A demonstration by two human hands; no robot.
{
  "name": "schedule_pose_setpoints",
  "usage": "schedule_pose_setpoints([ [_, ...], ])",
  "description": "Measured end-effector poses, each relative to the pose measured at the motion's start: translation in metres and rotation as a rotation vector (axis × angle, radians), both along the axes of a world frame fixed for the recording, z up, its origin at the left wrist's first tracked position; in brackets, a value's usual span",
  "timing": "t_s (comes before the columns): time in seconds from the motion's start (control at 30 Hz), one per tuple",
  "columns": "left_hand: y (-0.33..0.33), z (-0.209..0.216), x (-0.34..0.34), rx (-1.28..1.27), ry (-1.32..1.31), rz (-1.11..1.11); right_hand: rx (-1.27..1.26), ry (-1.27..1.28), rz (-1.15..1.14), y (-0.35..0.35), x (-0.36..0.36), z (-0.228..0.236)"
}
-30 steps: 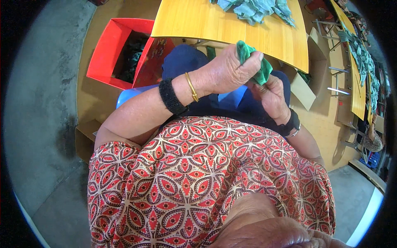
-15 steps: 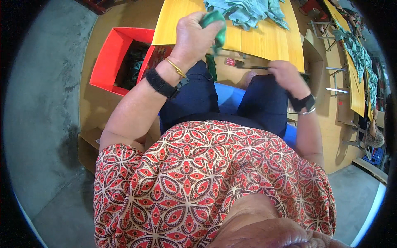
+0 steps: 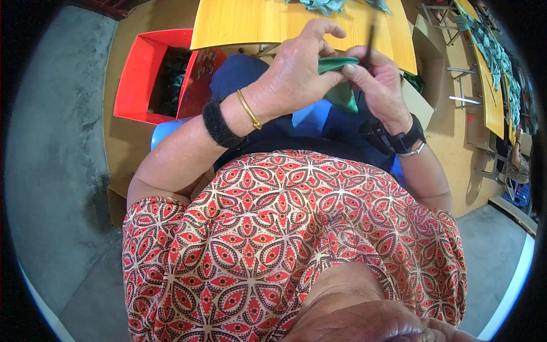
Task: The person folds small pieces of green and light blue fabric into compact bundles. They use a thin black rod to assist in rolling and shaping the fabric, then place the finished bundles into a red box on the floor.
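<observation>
A small piece of green cloth is stretched between my two hands, above my lap and close to the table's near edge. My left hand pinches its left end, with the index finger raised. The thumb and fingers of my right hand grip the cloth's right end. A thin dark tool also sticks up out of the right hand; it is blurred, and I cannot make out its kind. More light teal cloth pieces lie at the table's far side.
The yellow wooden table stands in front of me. To its left on the floor is a red box with dark green pieces inside. A cardboard box is at the right. Farther right, another long table carries teal cloth.
My left hand has come down and rightward with the green cloth. My right hand has risen to meet it and now grips the cloth too; its dark tool has swung from sideways to upright.
</observation>
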State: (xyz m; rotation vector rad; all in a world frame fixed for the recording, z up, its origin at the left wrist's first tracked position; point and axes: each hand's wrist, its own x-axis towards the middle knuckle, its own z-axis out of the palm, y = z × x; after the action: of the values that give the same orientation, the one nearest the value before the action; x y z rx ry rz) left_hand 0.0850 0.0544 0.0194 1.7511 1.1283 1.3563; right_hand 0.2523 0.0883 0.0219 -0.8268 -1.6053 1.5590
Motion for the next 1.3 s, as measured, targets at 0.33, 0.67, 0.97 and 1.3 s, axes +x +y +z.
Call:
schedule_pose_setpoints([
  [0.33,-0.002,0.003,-0.007,-0.085,-0.301,-0.104,-0.009,0.224,-0.011,0.003,0.004,-0.004],
  [0.67,0.0,-0.005,-0.014,0.107,-0.248,-0.154,0.288,0.049,-0.045,0.003,0.004,0.002],
  [0.97,-0.008,0.002,-0.009,-0.084,-0.467,-0.126,0.215,0.027,0.013,-0.002,0.005,0.001],
  [1.3,-0.009,0.002,-0.01,-0.12,-0.51,-0.148,0.096,0.13,0.053,-0.003,0.004,-0.001],
])
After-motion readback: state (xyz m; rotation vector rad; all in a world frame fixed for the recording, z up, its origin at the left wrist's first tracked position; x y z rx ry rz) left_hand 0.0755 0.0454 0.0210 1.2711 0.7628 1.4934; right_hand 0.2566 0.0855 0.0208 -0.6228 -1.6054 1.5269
